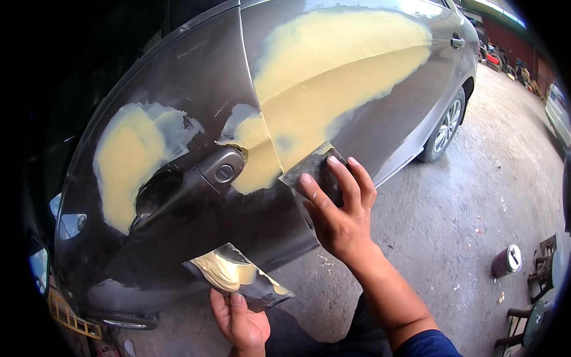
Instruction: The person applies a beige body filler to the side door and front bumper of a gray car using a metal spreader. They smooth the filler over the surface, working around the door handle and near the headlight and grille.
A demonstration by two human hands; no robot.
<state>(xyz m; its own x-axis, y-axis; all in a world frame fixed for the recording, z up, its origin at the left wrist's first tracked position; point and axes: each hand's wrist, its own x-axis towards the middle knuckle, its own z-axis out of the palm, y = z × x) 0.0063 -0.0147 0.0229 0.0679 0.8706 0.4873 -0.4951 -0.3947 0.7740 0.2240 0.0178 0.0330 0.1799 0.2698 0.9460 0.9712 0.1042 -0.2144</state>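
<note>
Yellow body filler [345,59] is spread in a large patch on the dark car's rear door, with smaller patches around the front door's handle [221,171]. My right hand [345,208] presses a dark flat spreader [315,169] against the panel beside the seam between the doors, at the lower edge of the filler; a little filler shows on its corner. Lower and to the left, my left hand [241,318] grips a dark rectangular plate [267,291] by its near edge. A thick heap of pale yellow filler [221,271] lies on that plate, apart from the door.
A rear wheel [447,128] stands at the car's far right. On the concrete floor [428,238] are a round can [506,260] and low dark stools [526,324] at the right. A white vehicle [558,113] is partly visible at the right edge.
</note>
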